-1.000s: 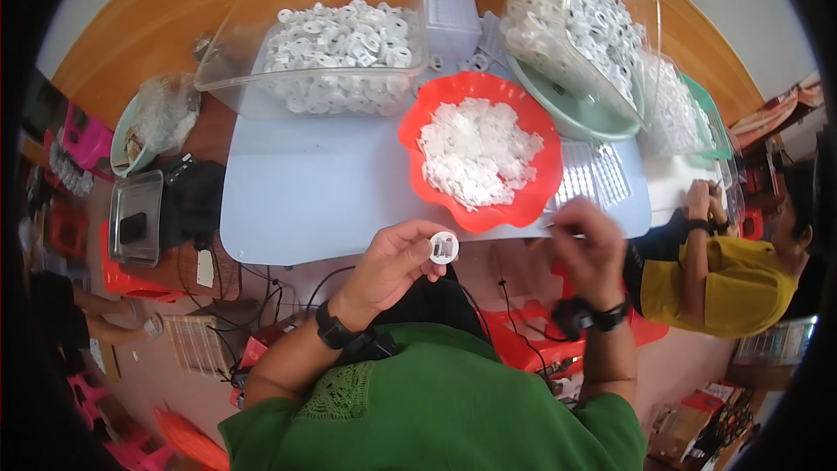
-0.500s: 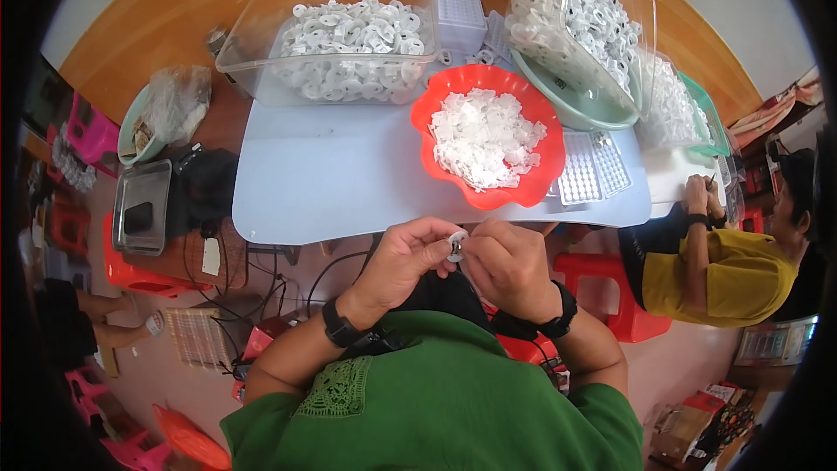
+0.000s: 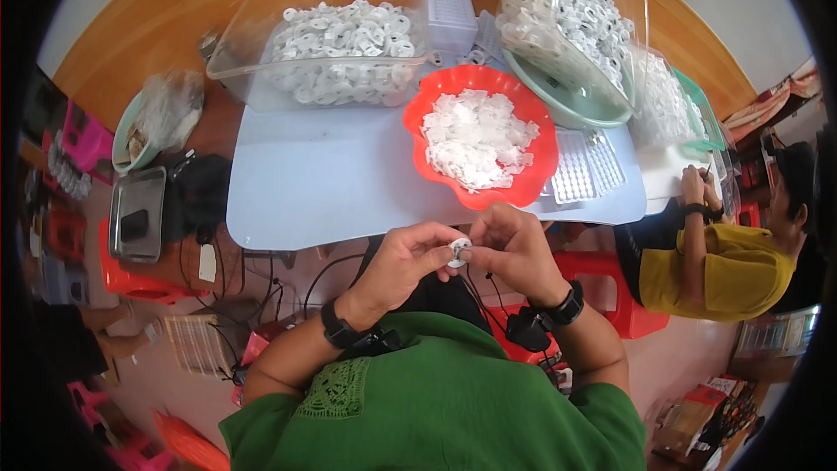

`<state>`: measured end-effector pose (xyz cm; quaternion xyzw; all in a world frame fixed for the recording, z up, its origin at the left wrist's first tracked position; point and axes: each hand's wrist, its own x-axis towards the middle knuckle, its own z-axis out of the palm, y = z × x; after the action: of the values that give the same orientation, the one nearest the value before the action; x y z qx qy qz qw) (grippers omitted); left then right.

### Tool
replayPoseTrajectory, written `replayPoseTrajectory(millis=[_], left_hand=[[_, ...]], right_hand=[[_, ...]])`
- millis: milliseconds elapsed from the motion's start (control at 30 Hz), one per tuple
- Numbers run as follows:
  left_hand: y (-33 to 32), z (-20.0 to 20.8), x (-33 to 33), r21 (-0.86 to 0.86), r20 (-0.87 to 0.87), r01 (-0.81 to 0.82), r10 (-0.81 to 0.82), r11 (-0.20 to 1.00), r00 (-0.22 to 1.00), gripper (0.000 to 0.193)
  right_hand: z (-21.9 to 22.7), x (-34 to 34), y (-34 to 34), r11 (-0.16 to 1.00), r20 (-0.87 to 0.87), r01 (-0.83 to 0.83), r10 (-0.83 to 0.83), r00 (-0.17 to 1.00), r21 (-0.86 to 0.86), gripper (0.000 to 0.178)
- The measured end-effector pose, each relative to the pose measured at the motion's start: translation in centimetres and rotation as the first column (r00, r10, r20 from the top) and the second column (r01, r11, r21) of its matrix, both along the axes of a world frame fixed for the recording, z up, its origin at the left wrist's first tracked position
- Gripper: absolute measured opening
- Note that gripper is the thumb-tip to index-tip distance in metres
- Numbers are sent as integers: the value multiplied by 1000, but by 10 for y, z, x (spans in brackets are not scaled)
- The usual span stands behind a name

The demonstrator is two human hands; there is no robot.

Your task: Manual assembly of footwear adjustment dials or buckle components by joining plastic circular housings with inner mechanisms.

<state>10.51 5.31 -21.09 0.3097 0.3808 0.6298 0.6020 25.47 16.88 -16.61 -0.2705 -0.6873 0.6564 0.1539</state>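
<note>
Just off the blue table (image 3: 323, 166), I remotely had the left hand (image 3: 394, 262) pinching a white disc (image 3: 459, 245), seemingly to steady it for the touching right hand (image 3: 516, 251), whose grip I couldn't tell.

To the left, a pale green basin (image 3: 125, 141) holds a clear plastic bag (image 3: 170, 112); near it, a shallow see-through tray (image 3: 139, 190) with a dark flat object (image 3: 134, 224) inside sits beside a black bundle (image 3: 203, 190). A slatted mat (image 3: 193, 344) and an orange-red bag (image 3: 187, 442) lie on the floor (image 3: 144, 388). At right is a co-worker in a yellow top (image 3: 715, 275), with boxes (image 3: 697, 414) heaped lower down.
</note>
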Motion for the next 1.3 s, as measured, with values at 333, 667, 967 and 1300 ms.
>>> replayPoseTrajectory(millis=[333,667,967,1300], left_hand=[[5,-4,-11,-70,109,-31,38,997,993,22],[11,-6,-19,-70,98,-77,84,995,992,36],[9,-9,-27,-99,170,-92,108,991,979,34],[7,-12,-28,-54,307,-67,81,996,948,30]], right_hand=[[10,56,88,936,16,259,-270,963,239,6],[-54,128,265,341,153,111,-659,736,934,11],[-82,116,295,364,263,16,-703,661,931,10],[-26,142,249,628,10,539,-656,755,562,8]])
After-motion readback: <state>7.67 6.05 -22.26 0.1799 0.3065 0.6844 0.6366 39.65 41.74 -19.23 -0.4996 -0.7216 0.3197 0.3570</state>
